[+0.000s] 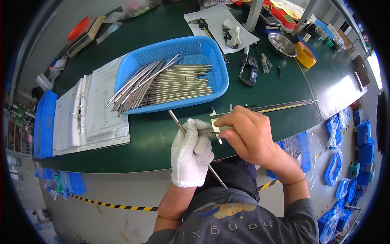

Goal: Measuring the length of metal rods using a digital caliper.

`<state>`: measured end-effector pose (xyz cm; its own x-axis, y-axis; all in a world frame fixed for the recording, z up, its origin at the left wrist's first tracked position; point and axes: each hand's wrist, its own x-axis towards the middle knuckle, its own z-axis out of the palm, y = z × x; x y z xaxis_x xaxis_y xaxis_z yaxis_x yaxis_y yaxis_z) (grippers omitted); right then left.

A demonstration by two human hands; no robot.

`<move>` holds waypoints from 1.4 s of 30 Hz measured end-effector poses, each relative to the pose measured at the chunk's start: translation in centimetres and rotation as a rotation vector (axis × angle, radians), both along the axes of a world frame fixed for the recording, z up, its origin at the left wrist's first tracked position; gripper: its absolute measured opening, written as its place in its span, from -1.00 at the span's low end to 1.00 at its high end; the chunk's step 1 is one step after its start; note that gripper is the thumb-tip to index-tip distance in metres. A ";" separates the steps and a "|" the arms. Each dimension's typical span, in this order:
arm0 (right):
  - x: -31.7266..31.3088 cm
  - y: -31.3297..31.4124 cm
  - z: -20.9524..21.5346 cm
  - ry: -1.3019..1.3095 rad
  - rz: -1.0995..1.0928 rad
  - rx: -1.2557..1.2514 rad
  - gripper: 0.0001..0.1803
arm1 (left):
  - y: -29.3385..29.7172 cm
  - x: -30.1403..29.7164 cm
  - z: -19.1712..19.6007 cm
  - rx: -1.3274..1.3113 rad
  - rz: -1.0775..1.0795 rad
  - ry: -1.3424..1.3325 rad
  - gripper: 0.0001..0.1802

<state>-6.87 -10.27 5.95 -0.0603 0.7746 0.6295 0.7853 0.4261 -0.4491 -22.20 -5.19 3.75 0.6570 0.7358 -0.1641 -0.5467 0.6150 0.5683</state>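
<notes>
My left hand, in a white glove, is closed around a thin metal rod that slants from upper left to lower right. A small grey metal piece shows between the glove's fingertips and the caliper jaws; I cannot make out its kind. My bare right hand grips a vernier caliper, its beam pointing right over the table. The caliper's jaws sit beside the gloved fingers. Just beyond my hands stands a blue plastic basket with many metal rods, some lying crosswise over its left rim.
An open ring binder lies left of the basket. Beyond it on the right are a digital micrometer, another caliper on paper, a metal bowl and a yellow container. A scale stands at the far left.
</notes>
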 end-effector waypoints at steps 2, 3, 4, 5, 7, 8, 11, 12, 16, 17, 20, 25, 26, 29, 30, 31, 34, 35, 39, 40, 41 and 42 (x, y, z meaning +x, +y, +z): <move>-0.1 -0.4 0.2 0.097 -0.028 -0.098 -0.76 | 0.1 -0.1 -0.2 -0.029 -0.032 0.019 -0.66; -0.1 -0.4 0.2 0.094 -0.028 -0.097 -0.76 | 0.1 0.0 -0.1 -0.028 -0.031 0.016 -0.66; -0.2 -0.3 0.1 0.125 0.018 -0.083 -0.69 | 0.0 0.1 -0.1 -0.026 -0.018 0.014 -0.68; -0.3 -0.2 0.0 0.157 0.064 -0.068 -0.63 | -0.1 0.1 -0.1 -0.024 -0.005 0.013 -0.70; -0.4 0.0 -0.1 0.135 0.110 -0.041 -0.60 | -0.3 0.1 -0.3 0.005 -0.003 0.010 -0.70; -0.4 0.1 -0.2 0.117 0.158 -0.014 -0.57 | -0.3 0.0 -0.3 0.035 0.002 0.011 -0.71; -0.1 0.3 -0.6 0.101 0.187 -0.002 -0.58 | -0.3 0.3 -0.5 0.108 -0.037 0.009 -0.73; 0.0 0.3 -0.7 0.097 0.174 -0.001 -0.58 | -0.3 0.4 -0.4 0.109 -0.050 0.004 -0.73; -0.6 0.2 -1.4 0.123 0.191 -0.074 -0.65 | -1.1 1.3 -0.1 0.165 0.070 0.139 -0.76; -1.0 0.1 -1.9 0.116 0.174 -0.106 -0.66 | -1.4 1.8 -0.2 0.194 0.180 0.218 -0.77; -0.5 -0.2 -3.1 0.342 0.120 0.038 -0.74 | -1.1 2.9 -0.1 0.180 0.042 0.158 -0.80; 6.9 -1.4 -1.1 0.257 -0.303 -0.014 -0.73 | 3.3 0.6 -0.8 -0.035 -0.200 -0.049 -0.60; 9.5 -1.0 -2.0 0.203 -0.435 0.105 -0.76 | 3.9 -0.4 -0.6 0.027 -0.179 -0.053 -0.55; 18.0 -0.1 -2.6 0.146 -0.824 0.064 -0.86 | 5.6 -3.7 -0.8 0.174 0.006 -0.164 -0.48; 20.6 0.2 -3.0 0.091 -0.913 0.036 -0.85 | 4.9 -3.6 0.9 0.200 0.072 -0.161 -0.53; 22.5 0.6 -2.9 0.062 -0.995 -0.052 -0.85 | 4.1 -3.5 2.4 0.230 0.144 -0.155 -0.57; 27.0 2.1 -3.0 0.024 -1.028 -0.035 -0.82 | 3.6 -3.6 2.7 0.265 0.238 -0.222 -0.57; 28.4 2.6 -3.3 -0.040 -1.042 -0.119 -0.80 | 3.4 -3.3 2.4 0.276 0.234 -0.223 -0.57; 30.1 4.4 -2.9 -0.209 -1.116 -0.218 -0.76 | 4.2 -4.0 -0.5 0.306 0.325 -0.172 -0.61; 30.7 4.8 -2.7 -0.206 -1.123 -0.221 -0.76 | 4.4 -3.9 -1.0 0.280 0.294 -0.133 -0.62; 31.5 5.3 -2.5 -0.263 -1.056 -0.312 -0.77 | 4.6 -3.8 -1.4 0.253 0.263 -0.093 -0.62; 32.2 5.8 -2.3 -0.318 -0.986 -0.401 -0.78 | 4.1 -3.5 -2.1 0.258 0.352 0.018 -0.62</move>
<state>25.35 -4.50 3.62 0.5801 0.7163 0.3877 0.8041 -0.5795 -0.1327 -25.69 -1.05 1.68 0.3579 0.9327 0.0449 -0.6860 0.2300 0.6903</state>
